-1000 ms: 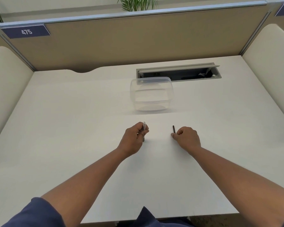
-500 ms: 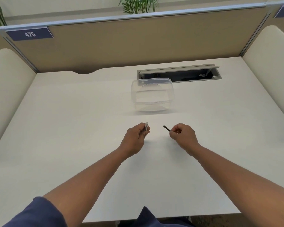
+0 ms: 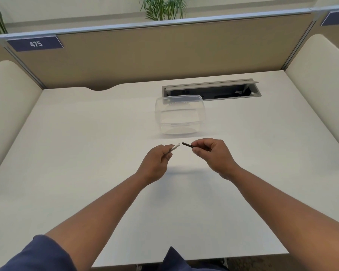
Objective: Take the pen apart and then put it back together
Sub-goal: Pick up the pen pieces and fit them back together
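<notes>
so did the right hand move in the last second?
Yes. The right hand has moved up toward the clear tub and turned its dark pen part to point left at the left hand's white barrel.

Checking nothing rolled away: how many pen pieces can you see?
2: a white piece in the left hand, a dark piece in the right hand. Smaller bits may hide inside fists.

Bright, even overhead light, faint soft shadows, wide-angle bending at the edges.
</notes>
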`<act>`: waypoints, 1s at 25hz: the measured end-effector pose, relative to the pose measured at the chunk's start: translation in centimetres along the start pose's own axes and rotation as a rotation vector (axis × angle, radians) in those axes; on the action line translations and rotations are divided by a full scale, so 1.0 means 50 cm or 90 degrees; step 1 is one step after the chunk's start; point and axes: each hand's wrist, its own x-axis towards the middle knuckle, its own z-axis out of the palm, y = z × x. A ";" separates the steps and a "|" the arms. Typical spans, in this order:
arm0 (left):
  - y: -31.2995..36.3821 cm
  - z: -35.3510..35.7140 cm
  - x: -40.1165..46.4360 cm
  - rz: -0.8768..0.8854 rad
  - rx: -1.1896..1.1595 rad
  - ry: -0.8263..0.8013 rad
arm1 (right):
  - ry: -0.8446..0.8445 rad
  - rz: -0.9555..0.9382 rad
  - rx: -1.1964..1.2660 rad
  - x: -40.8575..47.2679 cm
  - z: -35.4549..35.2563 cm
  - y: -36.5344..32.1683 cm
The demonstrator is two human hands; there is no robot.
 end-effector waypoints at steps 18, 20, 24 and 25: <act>0.017 -0.018 0.006 0.005 0.077 0.019 | 0.015 0.001 -0.004 -0.003 0.004 -0.016; 0.019 -0.019 0.005 0.007 0.081 0.011 | 0.010 0.010 -0.009 -0.003 0.004 -0.016; 0.022 -0.022 0.001 -0.006 0.080 -0.019 | 0.008 0.000 -0.076 -0.006 0.001 -0.014; 0.022 -0.023 -0.001 -0.010 0.087 -0.024 | 0.011 -0.020 -0.114 -0.007 0.001 -0.014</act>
